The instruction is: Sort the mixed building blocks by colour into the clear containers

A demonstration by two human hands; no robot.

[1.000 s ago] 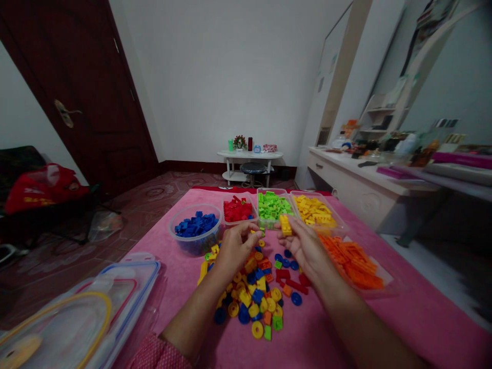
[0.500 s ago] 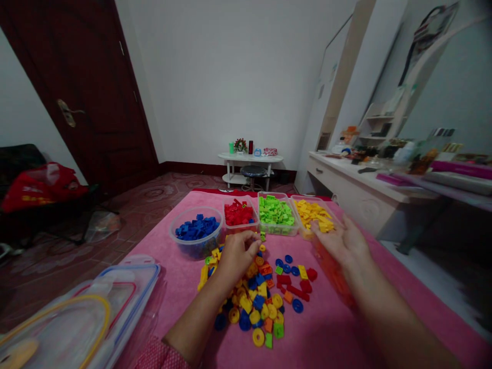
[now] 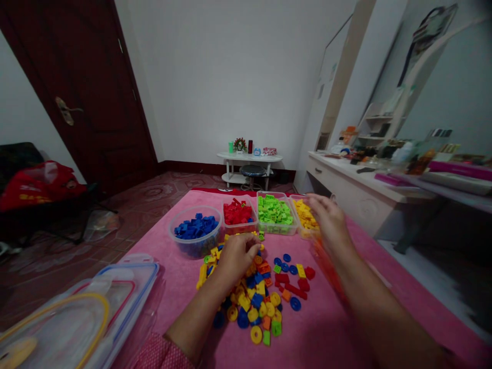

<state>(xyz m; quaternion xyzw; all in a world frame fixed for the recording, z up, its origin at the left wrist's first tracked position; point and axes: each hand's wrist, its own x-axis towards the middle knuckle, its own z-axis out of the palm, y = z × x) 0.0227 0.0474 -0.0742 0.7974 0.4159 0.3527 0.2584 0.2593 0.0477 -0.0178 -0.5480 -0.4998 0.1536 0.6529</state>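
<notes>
My left hand [image 3: 240, 254] rests over a mixed pile of toy building bricks [image 3: 251, 297], thumb and fingers curled together; whatever they hold is hidden. A small green brick [image 3: 262, 236] lies just past its fingertips. Over the right side of the yellow brick tub [image 3: 306, 215], my right hand [image 3: 327, 218] has its fingers stretched out and nothing visible in them. Beneath that wrist is a clear container with orange pieces [image 3: 328, 264], partly covered by my forearm. Between the hands lie loose blue wheels [image 3: 284, 267] and red bricks [image 3: 295, 291].
A round tub of blue bricks [image 3: 195, 230], a red brick tub [image 3: 238, 214] and a green brick tub [image 3: 275, 214] line the far side of the pink cloth [image 3: 177, 302]. Stacked clear lids [image 3: 123, 300] lie at the left. A cluttered dresser [image 3: 357, 177] stands right.
My right hand has turned from palm-up to fingers forward and moved slightly left and up over the yellow tub. My left hand stays over the pile.
</notes>
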